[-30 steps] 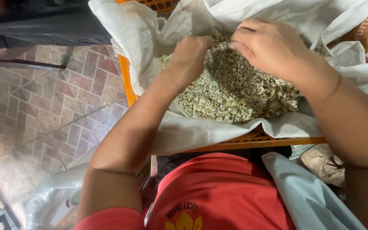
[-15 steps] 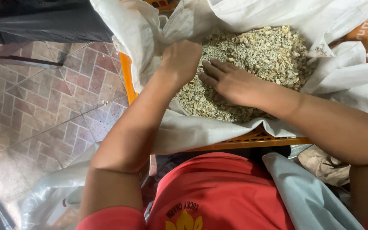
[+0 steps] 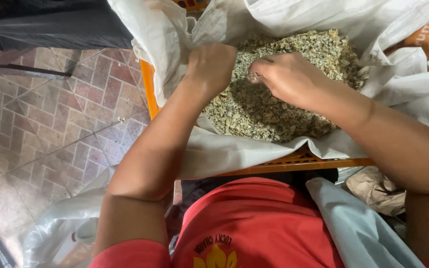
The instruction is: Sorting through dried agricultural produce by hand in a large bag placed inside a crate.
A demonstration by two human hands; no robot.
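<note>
Dried leaf flakes (image 3: 274, 104) lie heaped in white sack (image 3: 224, 149) lining orange crate (image 3: 299, 161), left hand (image 3: 212, 64) fisted at sack edge, right hand (image 3: 286, 79) curled, grip pinching flakes off the heap.

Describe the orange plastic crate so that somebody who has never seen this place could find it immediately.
Start at the big white woven sack spread open in front of the person, filled with pale green dried flakes. The orange plastic crate lies under this sack, with only its slotted rim showing at the near and left edges. It is the only bright orange, rigid thing among soft white sacks.
</note>
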